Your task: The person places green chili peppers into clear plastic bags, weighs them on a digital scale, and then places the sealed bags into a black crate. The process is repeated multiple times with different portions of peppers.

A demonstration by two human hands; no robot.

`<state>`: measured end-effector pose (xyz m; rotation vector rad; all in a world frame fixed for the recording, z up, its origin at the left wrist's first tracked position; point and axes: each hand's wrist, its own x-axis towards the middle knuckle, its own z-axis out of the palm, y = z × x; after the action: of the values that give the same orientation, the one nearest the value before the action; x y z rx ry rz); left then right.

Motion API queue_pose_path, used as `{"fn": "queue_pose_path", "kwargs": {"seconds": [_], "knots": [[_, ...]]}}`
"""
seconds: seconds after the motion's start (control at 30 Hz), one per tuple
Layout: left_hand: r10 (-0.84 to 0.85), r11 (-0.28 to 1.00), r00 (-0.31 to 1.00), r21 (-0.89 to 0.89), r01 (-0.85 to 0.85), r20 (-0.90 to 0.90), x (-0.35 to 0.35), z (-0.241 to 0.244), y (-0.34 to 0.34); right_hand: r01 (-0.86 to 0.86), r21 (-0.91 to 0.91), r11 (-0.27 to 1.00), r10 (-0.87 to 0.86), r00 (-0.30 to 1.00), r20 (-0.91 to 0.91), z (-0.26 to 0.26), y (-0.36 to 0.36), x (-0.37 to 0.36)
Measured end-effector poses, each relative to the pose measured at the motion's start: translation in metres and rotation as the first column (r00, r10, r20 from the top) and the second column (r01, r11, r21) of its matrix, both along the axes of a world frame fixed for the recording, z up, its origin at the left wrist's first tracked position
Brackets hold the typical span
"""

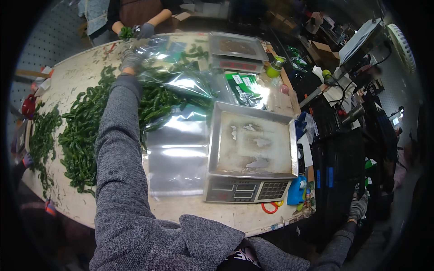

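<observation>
My left hand (130, 61), in a grey striped glove, reaches to the far side of the table. It is blurred, beside the gathered end of a clear plastic bag (190, 83), and its grip on the bag is unclear. Long green peppers (152, 108) show under and around the bag, with a larger pepper pile (81, 135) left of my sleeve. Far to the right, my right hand (358, 207), also gloved, is down beside the black crates (339, 166). Clear packaging with green print (369, 181) lies against its fingers; whether it is held cannot be told.
A digital scale (256, 142) stands before me, with another scale (237, 47) beyond. Flat clear bags (178, 162), green printed packs (242, 86), scissors (269, 207) and a green bottle (275, 66) lie around. Across the table, a co-worker's gloved hands (145, 31) hold peppers.
</observation>
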<state>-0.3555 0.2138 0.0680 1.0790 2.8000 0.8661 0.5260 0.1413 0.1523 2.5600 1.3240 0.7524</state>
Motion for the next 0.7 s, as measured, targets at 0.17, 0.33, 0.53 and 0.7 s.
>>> {"fn": "queue_pose_path", "kwargs": {"seconds": [0.17,0.33,0.53,0.7], "knots": [[-0.435,0.815,0.863,-0.520,0.256,-0.257,0.000,-0.007,0.014,-0.118,0.073,0.990,0.115,0.993,0.038,-0.010,0.001,0.026],[-0.330,0.931,0.906,0.065,0.359,-0.266,0.019,0.045,0.025,-0.057,0.063,0.996,0.053,0.997,0.056,-0.006,-0.014,0.012],[-0.179,0.970,0.981,-0.178,0.165,-0.069,0.030,0.032,0.016,-0.171,0.089,0.981,0.170,0.985,0.016,-0.007,-0.001,0.010],[0.034,0.991,0.997,-0.127,-0.042,-0.069,0.071,0.024,0.001,-0.229,0.079,0.970,0.223,0.972,0.078,-0.017,-0.002,0.037]]}}
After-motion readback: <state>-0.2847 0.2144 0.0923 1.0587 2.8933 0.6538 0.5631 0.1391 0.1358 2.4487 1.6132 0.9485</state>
